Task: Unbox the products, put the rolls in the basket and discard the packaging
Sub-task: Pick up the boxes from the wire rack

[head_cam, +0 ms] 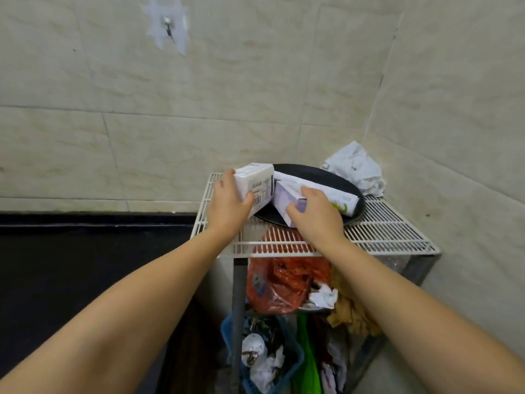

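On top of a white wire rack (392, 231) in the tiled corner sits a dark round tray (318, 173), with three cartons on or against it. Left hand (228, 206) clasps the white box (257, 183) at the tray's left edge: thumb across the printed, barcoded face, fingers wrapped over the far side; the box is tilted, and whether its lower end rests on the rack or is raised I cannot tell. Right hand (315, 214) lies over the lilac box (287, 200) on the tray, fingers curled onto its top edge, thumb against the near side. Behind it a long white box with green print (338, 197) lies flat across the tray, touching the lilac one. The two held cartons sit close together, almost meeting. All cartons look shut; no rolls showing. Crumpled white plastic bag (356, 166) sits at the back right corner of the rack, just beside the tray. Below the rack: a red plastic bag (281, 288), crumpled paper, and a blue basket (292, 362) holding clutter.
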Available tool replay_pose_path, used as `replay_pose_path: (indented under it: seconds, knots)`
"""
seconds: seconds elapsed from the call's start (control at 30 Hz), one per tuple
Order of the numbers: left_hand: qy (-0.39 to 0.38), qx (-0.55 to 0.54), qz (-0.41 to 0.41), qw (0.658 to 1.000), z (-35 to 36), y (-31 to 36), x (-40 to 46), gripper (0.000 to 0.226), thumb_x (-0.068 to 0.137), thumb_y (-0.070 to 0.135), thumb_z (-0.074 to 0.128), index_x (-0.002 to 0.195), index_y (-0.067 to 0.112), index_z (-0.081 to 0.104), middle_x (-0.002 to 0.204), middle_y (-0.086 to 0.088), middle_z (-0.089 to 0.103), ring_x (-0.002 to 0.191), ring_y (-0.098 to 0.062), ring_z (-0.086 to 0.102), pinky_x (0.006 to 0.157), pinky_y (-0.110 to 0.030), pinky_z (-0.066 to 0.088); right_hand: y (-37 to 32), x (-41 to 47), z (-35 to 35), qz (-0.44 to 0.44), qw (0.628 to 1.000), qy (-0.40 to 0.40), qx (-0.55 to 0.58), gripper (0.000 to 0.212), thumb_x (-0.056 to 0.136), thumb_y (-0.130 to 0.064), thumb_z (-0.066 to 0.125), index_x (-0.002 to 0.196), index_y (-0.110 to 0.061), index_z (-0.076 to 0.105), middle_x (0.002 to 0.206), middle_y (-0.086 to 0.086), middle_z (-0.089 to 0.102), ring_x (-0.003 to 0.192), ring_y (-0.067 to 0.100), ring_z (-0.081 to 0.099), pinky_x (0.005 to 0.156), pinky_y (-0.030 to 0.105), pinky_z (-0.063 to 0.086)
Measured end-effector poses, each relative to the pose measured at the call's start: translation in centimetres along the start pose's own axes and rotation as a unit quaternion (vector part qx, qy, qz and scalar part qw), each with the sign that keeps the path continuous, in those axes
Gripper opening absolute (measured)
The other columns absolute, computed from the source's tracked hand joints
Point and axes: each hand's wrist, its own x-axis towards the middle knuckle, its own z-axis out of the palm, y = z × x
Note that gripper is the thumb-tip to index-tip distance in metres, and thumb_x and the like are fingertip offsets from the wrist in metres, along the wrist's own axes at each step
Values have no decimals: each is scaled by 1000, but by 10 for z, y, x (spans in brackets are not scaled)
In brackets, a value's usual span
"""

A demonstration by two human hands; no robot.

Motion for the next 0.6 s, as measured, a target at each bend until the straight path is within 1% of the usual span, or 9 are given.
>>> replay_pose_path:
  seconds: [0.07,0.13,0.23,0.33,0.4,0.47,0.53,0.6]
  knots:
    - [16,-15,0,1000,-15,-7,3,52,85,30,57,130,17,33,126,-11,48,105,-29,54,77,-40,50,-11,3,-5,-5,999,22,35,47,86,-34,49,126,-9,52,135,10,52,116,29,53,87,38,44]
    - [42,-42,-3,998,-39,-16,10,52,84,31,57,129,18,34,125,-10,48,106,-27,54,81,-44,52,-31,7,-4,-28,997,41,60,47,86,-32,50,127,-9,51,136,9,51,115,28,53,88,37,43]
    - [82,-65,-1,995,-84,-40,23,53,84,32,58,129,21,33,126,-7,47,107,-24,54,79,-40,51,-76,13,11,-70,993,51,78,48,86,-32,50,129,-11,49,137,9,51,116,28,52,85,35,42]
    - [111,-49,-2,993,-137,-81,33,53,82,32,59,128,21,35,125,-6,48,106,-22,52,77,-33,43,-134,11,41,-102,988,43,105,50,87,-33,50,132,-11,47,142,7,47,120,27,50,87,36,43]
    - [128,-34,-14,991,-173,-113,35,52,82,33,59,126,22,35,123,-6,49,100,-19,51,77,-31,40,-174,5,67,-130,985,29,110,49,87,-33,50,131,-12,47,141,7,47,119,28,51,87,37,44]
    - [142,0,-33,989,-207,-149,29,52,82,33,59,126,22,35,122,-7,48,97,-17,50,74,-31,39,-211,-7,98,-155,981,7,112,47,87,-33,50,129,-11,48,137,7,49,114,30,53,84,36,44]
    - [142,48,-57,987,-236,-188,16,51,81,32,59,125,20,35,122,-8,49,98,-23,54,70,-33,40,-242,-26,133,-173,978,-32,114,44,86,-33,49,124,-11,50,131,7,51,107,31,55,80,36,44]
    - [130,95,-94,982,-260,-230,1,51,82,31,59,125,19,35,123,-9,49,101,-28,55,69,-36,44,-267,-46,171,-178,975,-88,98,45,87,-34,49,126,-10,49,130,8,50,106,33,55,81,39,46]
